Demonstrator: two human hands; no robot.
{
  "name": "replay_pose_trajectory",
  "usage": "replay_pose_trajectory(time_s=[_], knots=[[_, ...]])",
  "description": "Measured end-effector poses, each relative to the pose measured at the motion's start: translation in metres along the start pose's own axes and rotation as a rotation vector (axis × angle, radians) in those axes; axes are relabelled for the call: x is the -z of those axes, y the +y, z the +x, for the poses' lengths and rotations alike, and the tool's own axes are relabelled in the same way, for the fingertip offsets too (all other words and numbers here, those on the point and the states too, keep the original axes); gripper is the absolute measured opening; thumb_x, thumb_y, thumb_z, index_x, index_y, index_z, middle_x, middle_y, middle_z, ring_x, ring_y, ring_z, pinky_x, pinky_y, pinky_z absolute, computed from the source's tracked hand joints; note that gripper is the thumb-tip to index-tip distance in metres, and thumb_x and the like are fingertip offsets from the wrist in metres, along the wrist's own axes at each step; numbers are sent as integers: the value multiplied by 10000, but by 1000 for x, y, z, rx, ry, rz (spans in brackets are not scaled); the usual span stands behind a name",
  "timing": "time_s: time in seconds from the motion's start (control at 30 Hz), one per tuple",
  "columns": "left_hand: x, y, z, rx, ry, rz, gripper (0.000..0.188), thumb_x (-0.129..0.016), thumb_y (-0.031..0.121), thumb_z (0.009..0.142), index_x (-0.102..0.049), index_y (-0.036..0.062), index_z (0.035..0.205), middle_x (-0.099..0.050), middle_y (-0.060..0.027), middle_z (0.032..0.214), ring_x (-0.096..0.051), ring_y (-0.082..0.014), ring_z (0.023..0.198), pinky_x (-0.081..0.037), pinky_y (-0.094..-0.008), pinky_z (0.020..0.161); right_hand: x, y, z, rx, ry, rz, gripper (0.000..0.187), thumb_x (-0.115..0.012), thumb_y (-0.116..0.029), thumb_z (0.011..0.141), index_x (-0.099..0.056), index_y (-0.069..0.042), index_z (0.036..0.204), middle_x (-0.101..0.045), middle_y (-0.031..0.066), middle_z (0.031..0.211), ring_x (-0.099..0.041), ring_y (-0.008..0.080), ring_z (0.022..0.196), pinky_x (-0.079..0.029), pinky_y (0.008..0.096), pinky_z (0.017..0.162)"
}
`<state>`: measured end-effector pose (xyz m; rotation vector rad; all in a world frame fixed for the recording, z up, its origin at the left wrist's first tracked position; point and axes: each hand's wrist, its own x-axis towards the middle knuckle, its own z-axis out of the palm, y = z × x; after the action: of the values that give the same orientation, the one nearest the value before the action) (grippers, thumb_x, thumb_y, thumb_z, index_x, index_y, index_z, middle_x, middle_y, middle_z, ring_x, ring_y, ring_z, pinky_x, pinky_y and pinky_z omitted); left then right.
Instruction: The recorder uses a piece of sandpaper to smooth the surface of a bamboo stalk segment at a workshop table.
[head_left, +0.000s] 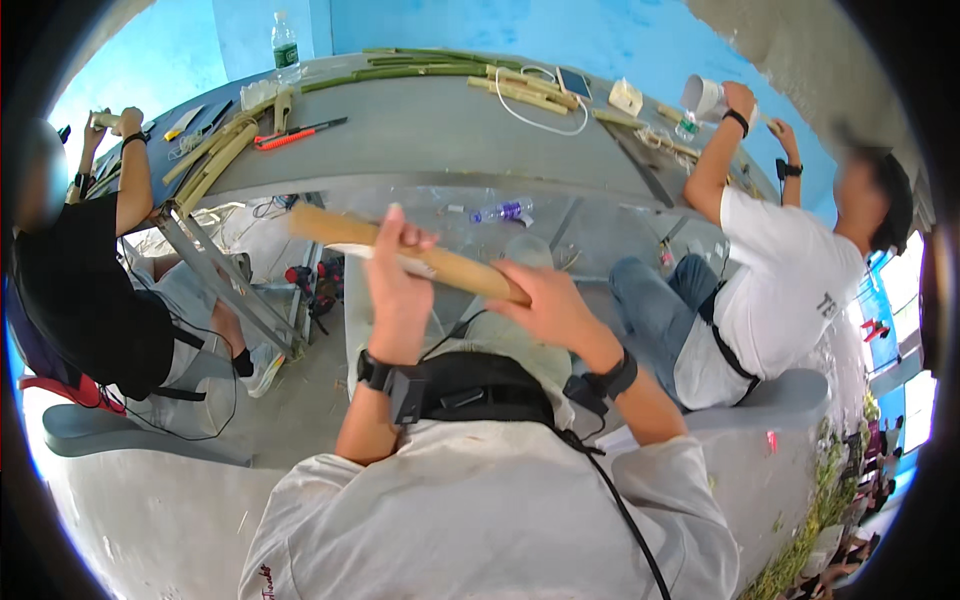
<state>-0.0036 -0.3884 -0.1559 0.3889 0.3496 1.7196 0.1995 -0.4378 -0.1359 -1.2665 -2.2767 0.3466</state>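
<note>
A thick tan bamboo tube (470, 272) is held aslant above my lap, its left end higher and blurred by motion. My left hand (400, 300) is closed around its middle. A whitish strip (352, 251) lies along the tube's lower side at that hand; what it is made of I cannot make out. My right hand (552, 308) grips the tube's lower right end, fingers wrapped over it. Both wrists carry black bands with small devices.
Ahead stands a grey table (420, 140) with bamboo pieces (525, 90), an orange-handled saw (290, 135), a phone (573, 83) and a water bottle (285, 45). One person sits left (90, 290), another right (780, 290). A purple-labelled bottle (505, 211) and a red tool (315, 285) are below.
</note>
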Motion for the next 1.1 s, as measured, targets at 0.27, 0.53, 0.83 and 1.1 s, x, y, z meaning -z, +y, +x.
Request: replay_pose_trajectory(time_s=[0.27, 0.53, 0.83, 1.1], knots=[[-11, 21, 36, -109, -103, -3, 220, -613, 286, 941, -492, 120, 865, -447, 0, 702, -474, -137, 628, -436, -345, 724, 10, 9, 33, -24, 28, 72, 413, -750, -216, 782, -594, -67, 1134, -654, 157, 909, -639, 359, 840, -500, 398, 716], [-29, 22, 72, -86, -300, -119, 319, -544, 431, 951, -478, 119, 960, -409, 19, 690, -461, -155, 631, -445, -369, 737, 17, 25, 67, -130, -18, 61, 378, -773, -310, 756, -624, -71, 1009, -637, 140, 755, -627, 358, 719, -478, 382, 632], [-24, -6, 106, 33, -381, -44, 287, -608, 367, 917, -456, 124, 939, -418, -10, 617, -485, -183, 599, -427, -372, 673, 17, 29, 111, -143, -37, 91, 375, -765, -326, 765, -636, -80, 1018, -649, 129, 763, -635, 342, 709, -485, 378, 625], [-15, 27, 128, -164, -178, -118, 234, -557, 267, 974, -453, 138, 808, -409, 20, 645, -465, -140, 596, -453, -354, 688, 8, 44, 105, -112, 82, 37, 385, -768, -315, 770, -638, -87, 1052, -680, 127, 883, -648, 343, 746, -491, 412, 657]])
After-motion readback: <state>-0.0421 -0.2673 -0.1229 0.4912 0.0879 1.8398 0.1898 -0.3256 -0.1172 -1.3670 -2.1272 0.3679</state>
